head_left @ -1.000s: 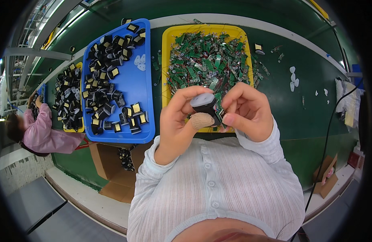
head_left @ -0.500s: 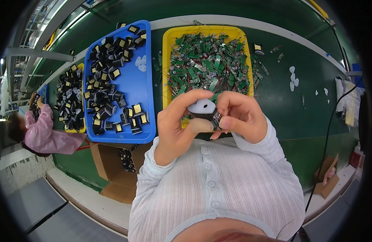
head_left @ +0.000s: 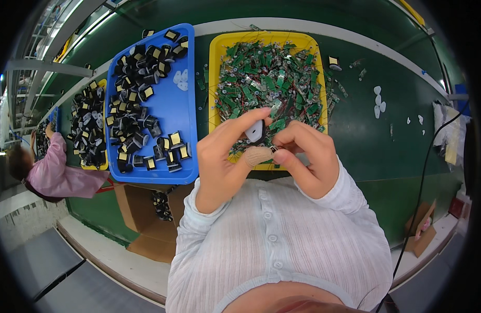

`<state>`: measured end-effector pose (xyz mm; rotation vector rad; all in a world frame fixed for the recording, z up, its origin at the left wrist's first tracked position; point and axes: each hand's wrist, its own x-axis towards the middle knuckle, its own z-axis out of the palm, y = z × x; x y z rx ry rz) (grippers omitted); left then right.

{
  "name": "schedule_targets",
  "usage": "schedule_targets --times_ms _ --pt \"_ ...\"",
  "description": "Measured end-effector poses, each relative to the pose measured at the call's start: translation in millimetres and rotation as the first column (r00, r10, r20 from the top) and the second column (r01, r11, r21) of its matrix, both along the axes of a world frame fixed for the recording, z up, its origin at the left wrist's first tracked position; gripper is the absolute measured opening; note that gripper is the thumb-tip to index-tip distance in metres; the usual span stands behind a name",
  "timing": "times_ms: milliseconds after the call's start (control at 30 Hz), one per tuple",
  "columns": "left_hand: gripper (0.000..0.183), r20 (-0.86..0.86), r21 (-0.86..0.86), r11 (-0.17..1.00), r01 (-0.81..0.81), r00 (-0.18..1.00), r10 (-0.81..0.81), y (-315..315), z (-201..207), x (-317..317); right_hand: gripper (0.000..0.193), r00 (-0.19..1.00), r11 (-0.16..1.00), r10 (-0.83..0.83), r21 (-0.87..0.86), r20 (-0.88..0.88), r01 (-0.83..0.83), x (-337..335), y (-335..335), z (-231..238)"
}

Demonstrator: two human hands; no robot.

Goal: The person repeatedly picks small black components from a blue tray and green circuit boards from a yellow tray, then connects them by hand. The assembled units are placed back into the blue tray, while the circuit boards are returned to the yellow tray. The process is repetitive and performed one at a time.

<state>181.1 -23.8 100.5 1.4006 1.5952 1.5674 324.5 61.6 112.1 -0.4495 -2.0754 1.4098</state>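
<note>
My left hand (head_left: 227,156) pinches a small black-and-white plastic part (head_left: 256,130) between thumb and fingers, with a plaster on the thumb. My right hand (head_left: 305,159) meets it from the right, its fingertips closed on a tiny dark piece (head_left: 274,150) pressed against the part. Both hands hover over the near edge of a yellow tray (head_left: 215,78) heaped with small green circuit boards (head_left: 266,83).
A blue tray (head_left: 180,112) of black-and-yellow components lies to the left, with another yellow tray (head_left: 89,130) of the same beyond it. A person in pink (head_left: 58,172) works at far left. Cardboard boxes (head_left: 146,214) stand below the green table; white bits (head_left: 378,101) and a cable lie at right.
The hands have drawn closer together and the black-and-white part has turned in my left fingers. My right fingertips have shifted down onto its lower right side.
</note>
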Motion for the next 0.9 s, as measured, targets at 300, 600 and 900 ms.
schedule_targets --times_ms 300,600,900 --pt "0.044 0.128 -0.033 0.987 -0.159 0.979 0.162 2 -25 -24 0.014 0.992 0.996 0.074 -0.047 0.102 -0.069 -35 22 -18" --pt "0.031 -0.960 -0.102 0.563 -0.820 0.230 0.160 -44 -86 -176 0.016 0.835 0.766 -0.400 0.638 0.377 0.078 -121 201 -78" --pt "0.033 -0.980 -0.160 0.523 -0.837 0.199 0.019 -55 -104 -199 0.026 0.427 0.823 -0.558 0.541 0.712 0.174 -153 299 -130"
